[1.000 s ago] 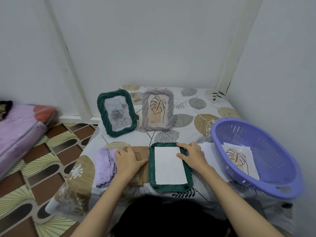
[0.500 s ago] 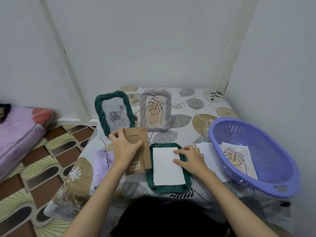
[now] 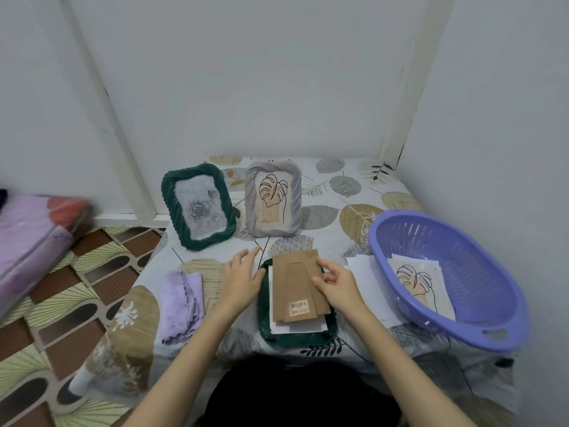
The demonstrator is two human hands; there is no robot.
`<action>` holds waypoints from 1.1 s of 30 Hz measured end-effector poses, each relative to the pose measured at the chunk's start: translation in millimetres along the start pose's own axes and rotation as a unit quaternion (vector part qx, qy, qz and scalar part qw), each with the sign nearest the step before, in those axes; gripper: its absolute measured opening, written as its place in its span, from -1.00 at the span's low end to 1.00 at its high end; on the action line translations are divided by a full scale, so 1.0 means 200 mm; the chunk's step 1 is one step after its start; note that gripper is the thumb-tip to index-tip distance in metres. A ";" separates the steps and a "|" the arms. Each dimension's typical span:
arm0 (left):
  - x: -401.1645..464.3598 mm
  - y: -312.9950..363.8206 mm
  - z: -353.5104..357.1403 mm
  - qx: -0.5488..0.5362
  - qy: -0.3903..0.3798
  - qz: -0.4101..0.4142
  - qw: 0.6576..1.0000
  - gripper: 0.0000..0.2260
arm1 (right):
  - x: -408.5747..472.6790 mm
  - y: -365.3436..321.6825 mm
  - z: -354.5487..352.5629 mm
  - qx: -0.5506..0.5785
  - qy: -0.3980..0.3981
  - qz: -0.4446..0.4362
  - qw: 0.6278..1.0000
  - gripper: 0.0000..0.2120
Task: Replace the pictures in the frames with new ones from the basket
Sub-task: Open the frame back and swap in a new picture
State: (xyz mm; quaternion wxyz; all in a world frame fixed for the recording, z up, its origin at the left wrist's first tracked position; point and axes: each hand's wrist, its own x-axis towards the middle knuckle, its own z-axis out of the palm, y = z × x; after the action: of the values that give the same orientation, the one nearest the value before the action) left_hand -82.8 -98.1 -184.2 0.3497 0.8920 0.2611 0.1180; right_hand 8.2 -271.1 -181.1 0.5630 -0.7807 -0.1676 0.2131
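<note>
The brown backing board (image 3: 296, 289) is shown lying on the white sheet inside the face-down green frame (image 3: 267, 333) at the near edge of the worktop (image 3: 348, 192), its long axis running away from the person and skewed slightly against the frame's opening. Its right edge is pinched by the right hand (image 3: 336, 286), while the left hand (image 3: 243, 277), fingers loosely spread, is rested at the frame's left rim; squaring the board is judged to fall to the right hand.
</note>
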 end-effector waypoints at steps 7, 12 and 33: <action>0.00 -0.12 0.01 0.091 -0.080 0.006 0.993 -0.57 | 0.04 0.06 0.05 -0.057 0.008 0.033 0.998 -0.52; 0.01 -0.15 0.02 0.122 -0.113 0.013 0.986 -0.43 | 0.05 0.07 0.04 -0.061 -0.001 0.032 0.998 -0.52; 0.02 -0.16 0.02 0.147 -0.140 0.012 0.979 -0.45 | 0.02 0.02 0.04 -0.184 -0.028 0.038 0.982 -0.52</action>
State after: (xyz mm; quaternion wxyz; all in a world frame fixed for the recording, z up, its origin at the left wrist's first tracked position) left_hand -90.9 -77.7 -208.6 0.2465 0.9443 0.2133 -0.0440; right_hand 7.5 -264.4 -187.8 0.3959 -0.8707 -0.1897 0.2216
